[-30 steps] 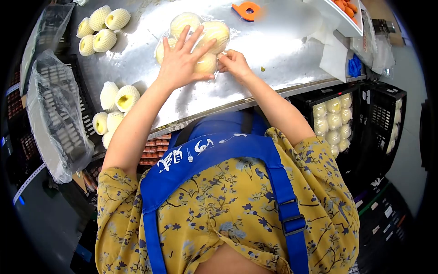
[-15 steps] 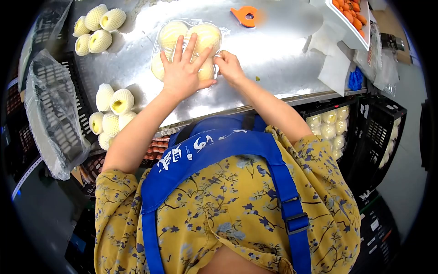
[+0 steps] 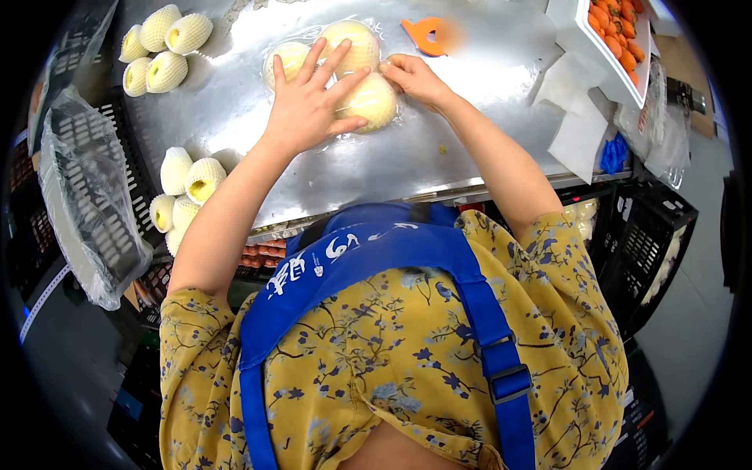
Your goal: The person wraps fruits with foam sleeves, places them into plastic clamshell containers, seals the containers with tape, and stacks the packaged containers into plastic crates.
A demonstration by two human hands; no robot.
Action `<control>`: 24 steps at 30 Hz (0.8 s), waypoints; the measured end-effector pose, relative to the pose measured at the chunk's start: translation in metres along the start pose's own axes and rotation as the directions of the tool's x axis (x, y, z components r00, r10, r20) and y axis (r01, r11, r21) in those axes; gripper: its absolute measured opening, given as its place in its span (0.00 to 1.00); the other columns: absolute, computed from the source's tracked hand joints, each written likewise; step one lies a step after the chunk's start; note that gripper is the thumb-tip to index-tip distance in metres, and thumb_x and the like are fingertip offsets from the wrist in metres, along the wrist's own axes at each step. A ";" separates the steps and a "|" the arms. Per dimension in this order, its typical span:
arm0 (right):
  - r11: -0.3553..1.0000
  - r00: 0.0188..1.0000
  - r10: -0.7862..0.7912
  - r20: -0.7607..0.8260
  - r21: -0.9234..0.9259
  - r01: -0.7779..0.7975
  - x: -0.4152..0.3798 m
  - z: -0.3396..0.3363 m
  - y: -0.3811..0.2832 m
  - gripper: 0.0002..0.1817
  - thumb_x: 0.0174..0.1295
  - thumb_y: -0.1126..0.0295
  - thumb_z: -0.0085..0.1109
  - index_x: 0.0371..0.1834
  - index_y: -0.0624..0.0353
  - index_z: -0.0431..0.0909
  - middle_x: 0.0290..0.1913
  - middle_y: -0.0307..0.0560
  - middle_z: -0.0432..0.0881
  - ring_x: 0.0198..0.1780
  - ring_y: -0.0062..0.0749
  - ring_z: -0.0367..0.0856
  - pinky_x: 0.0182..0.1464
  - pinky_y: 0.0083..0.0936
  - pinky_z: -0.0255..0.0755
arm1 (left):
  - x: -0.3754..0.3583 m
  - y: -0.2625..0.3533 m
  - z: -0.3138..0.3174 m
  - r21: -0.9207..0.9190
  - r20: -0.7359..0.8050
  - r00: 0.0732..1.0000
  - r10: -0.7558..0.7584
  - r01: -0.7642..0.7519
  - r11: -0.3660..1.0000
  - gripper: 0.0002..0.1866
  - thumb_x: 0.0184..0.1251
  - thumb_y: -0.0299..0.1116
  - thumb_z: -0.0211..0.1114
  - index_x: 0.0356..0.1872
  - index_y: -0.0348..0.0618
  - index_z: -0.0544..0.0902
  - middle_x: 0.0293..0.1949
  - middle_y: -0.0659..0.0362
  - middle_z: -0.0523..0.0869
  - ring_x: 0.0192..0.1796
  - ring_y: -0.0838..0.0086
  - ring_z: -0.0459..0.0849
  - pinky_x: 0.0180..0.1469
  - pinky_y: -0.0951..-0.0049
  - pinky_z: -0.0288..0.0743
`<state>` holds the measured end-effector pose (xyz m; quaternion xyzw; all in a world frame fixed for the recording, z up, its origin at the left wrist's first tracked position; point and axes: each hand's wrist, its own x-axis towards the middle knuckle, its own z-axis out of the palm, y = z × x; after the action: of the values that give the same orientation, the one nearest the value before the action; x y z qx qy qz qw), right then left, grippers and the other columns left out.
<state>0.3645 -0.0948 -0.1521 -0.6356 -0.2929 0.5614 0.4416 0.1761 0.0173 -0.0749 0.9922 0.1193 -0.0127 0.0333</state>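
From the head camera, the left hand point(image 3: 307, 106) lies flat, fingers spread wide, on a clear plastic pack of round yellow pears point(image 3: 368, 98) on the shiny metal desk point(image 3: 470, 102). The right hand point(image 3: 415, 77) pinches the pack's far edge.

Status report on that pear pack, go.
Left hand flat on wrapped pear pack. Right hand pinching film at its right edge. Orange tool behind the pack, apart; nothing blocking.
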 end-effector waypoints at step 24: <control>0.622 0.913 0.315 -0.259 0.783 0.007 -0.054 0.137 0.047 0.08 0.61 0.68 0.59 0.33 0.62 0.77 0.27 0.43 0.77 0.26 0.25 0.76 0.33 0.23 0.77 | 0.005 0.015 0.016 0.085 -0.074 0.995 -0.068 0.074 0.994 0.37 0.52 0.68 0.56 0.65 0.72 0.67 0.73 0.60 0.52 0.74 0.57 0.46 0.58 0.21 0.45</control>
<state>0.2145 -0.1305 -0.1664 -0.5036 0.1204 0.5372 0.6658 0.1846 0.0027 -0.0905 0.9877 0.1550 0.0161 -0.0151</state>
